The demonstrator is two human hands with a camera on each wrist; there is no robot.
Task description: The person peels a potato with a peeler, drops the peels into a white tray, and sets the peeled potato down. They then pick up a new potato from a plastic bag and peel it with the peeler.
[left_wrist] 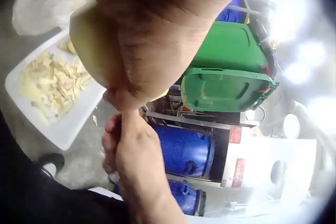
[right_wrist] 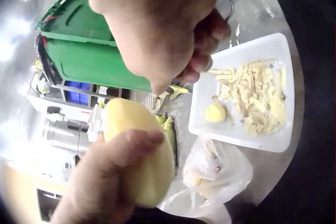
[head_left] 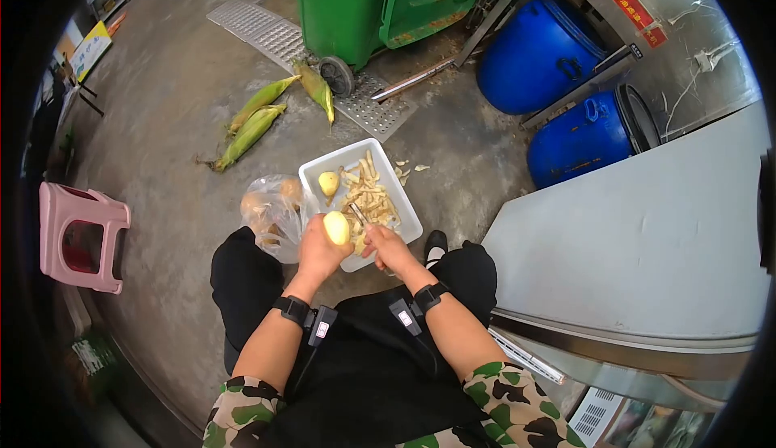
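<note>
My left hand (head_left: 318,252) grips a peeled pale yellow potato (head_left: 337,228) over the near left side of a white tray (head_left: 411,218). In my right hand (head_left: 389,247) is a peeler (head_left: 358,213), its metal head pointing toward the potato. The right wrist view shows the potato (right_wrist: 139,148) between thumb and fingers, and a metal loop (right_wrist: 227,6) behind the right hand. Long peels (head_left: 372,193) are heaped in the tray, beside another peeled potato (head_left: 329,182) in its far left corner. A clear plastic bag (head_left: 279,205) with brownish potatoes lies left of the tray.
Several ears of corn (head_left: 250,133) in green husks lie on the floor beyond the bag. Farther off stands a green wheeled bin (head_left: 339,11). Blue barrels (head_left: 537,56) are at the right, near a large pale cabinet (head_left: 630,238). A pink stool (head_left: 85,238) is at left.
</note>
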